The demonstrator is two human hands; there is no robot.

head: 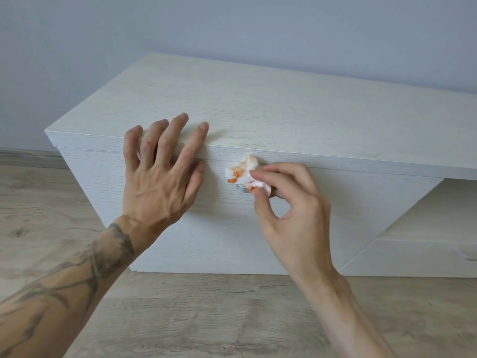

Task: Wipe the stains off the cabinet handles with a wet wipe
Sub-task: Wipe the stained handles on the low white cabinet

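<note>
Cabinet edge point(335, 161) under left hand point(160, 182); right hand point(291, 210) pinches wipe point(242, 171).

We find the pale wood-grain cabinet point(284, 104) standing on the grey plank floor point(206, 319), its back to the blue-grey wall point(232, 21). Our left hand point(157, 182) rests over its front top edge. Right of it, our right hand point(291, 210) pinches the crumpled, orange-stained wet wipe point(242, 171) against the small metal handle point(241, 188) on the cabinet front.
</note>
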